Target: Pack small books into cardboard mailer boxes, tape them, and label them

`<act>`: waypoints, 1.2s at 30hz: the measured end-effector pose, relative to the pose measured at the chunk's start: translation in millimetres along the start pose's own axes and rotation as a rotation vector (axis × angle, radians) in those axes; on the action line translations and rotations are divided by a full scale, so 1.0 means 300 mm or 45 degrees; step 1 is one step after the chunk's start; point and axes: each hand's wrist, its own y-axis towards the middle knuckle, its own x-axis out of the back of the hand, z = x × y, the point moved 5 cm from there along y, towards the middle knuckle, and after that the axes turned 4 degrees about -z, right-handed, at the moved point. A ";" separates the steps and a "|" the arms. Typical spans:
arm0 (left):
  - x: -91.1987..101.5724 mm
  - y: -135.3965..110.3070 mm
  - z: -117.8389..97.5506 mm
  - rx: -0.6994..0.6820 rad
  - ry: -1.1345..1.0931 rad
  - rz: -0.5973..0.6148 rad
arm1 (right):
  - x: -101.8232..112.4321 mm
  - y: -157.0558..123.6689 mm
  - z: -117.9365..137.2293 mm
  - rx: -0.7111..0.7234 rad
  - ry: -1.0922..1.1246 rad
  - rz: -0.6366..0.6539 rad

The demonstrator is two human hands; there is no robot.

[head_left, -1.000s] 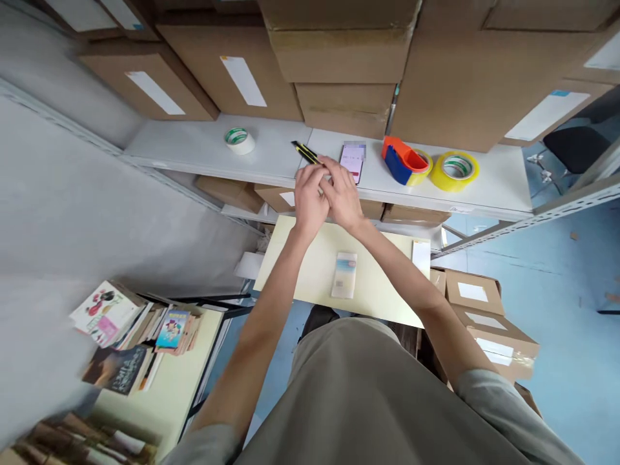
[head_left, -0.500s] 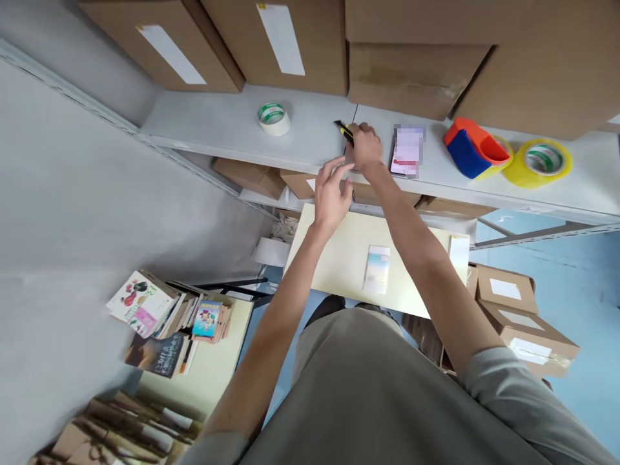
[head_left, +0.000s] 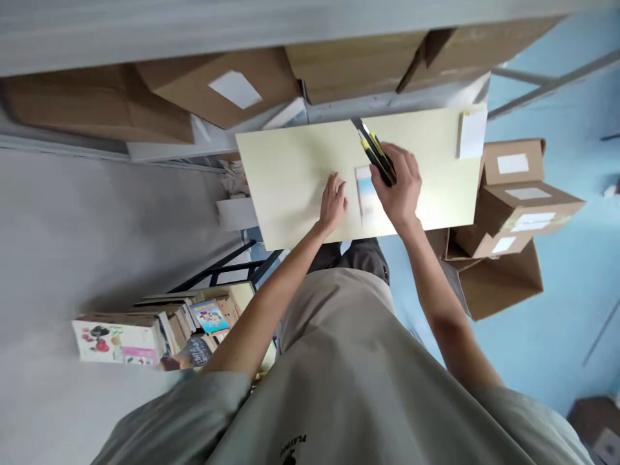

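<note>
My right hand (head_left: 403,187) is closed around a black-and-yellow utility knife (head_left: 375,152), held above the pale yellow tabletop (head_left: 290,187). The knife's dark tip points away from me, up and to the left; its outline looks doubled, perhaps by blur. Partly behind that hand lies a flat white-and-blue booklet or packet (head_left: 364,194) on the table. To its left is my left hand (head_left: 334,203), empty, fingers loosely apart, over the tabletop. Whether it touches the surface I cannot tell.
A white pad or stack of labels (head_left: 472,134) lies at the table's far right corner. Cardboard boxes (head_left: 217,90) fill the shelf beyond, under a grey upper shelf (head_left: 242,29). More boxes (head_left: 523,200) stand at right. Stacked books (head_left: 174,323) sit at lower left.
Both hands have come down from the upper shelf to the table, the right one carrying the utility knife. The view has tilted down, so the tape rolls and phone are out of sight.
</note>
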 end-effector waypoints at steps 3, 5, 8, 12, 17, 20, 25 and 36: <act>-0.083 0.009 -0.041 -0.050 -0.038 -0.005 | -0.066 -0.238 -0.233 -0.290 -0.064 -0.057; -0.104 0.019 -0.066 -0.039 -0.024 -0.024 | -0.103 -0.367 -0.332 -0.446 -0.072 -0.143; -0.111 0.028 -0.079 -0.018 -0.007 -0.014 | -0.167 -0.487 -0.384 -0.590 -0.075 -0.199; -0.089 0.030 -0.050 -0.050 0.005 0.018 | -0.274 -0.490 -0.354 -0.599 -0.044 -0.159; -0.027 0.036 0.001 -0.157 -0.032 0.057 | -0.404 -0.373 -0.344 -0.583 0.001 -0.090; -0.005 0.046 0.029 -0.200 -0.037 0.107 | -0.476 -0.311 -0.355 -0.532 -0.045 0.022; 0.002 0.055 0.058 -0.244 -0.069 0.140 | -0.560 -0.241 -0.368 -0.421 -0.118 0.210; -0.005 0.072 0.048 -0.303 0.139 0.246 | -0.597 -0.172 -0.378 -0.412 -0.253 0.414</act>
